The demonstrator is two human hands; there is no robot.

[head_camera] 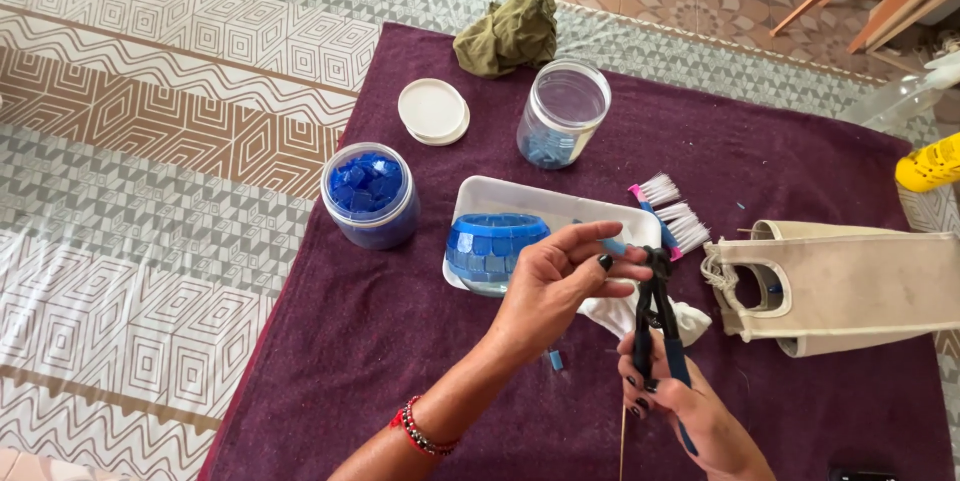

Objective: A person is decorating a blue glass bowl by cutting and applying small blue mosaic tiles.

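Head view: the right hand [670,391] grips the blue-and-black handles of the nippers [657,316], fingers wrapped closed around them. The left hand [560,286] pinches a small tile at the tool's head, fingers [600,236] closed on it; the tile itself is too small to make out. Just behind sits a blue mosaic bowl [493,246] in a white tray [560,203], with a jar of blue tiles [369,194] to the left. A white cloth [690,321] is half hidden by the hands. Everything rests on a maroon-covered tabletop [400,341] over patterned floor tiles [150,141].
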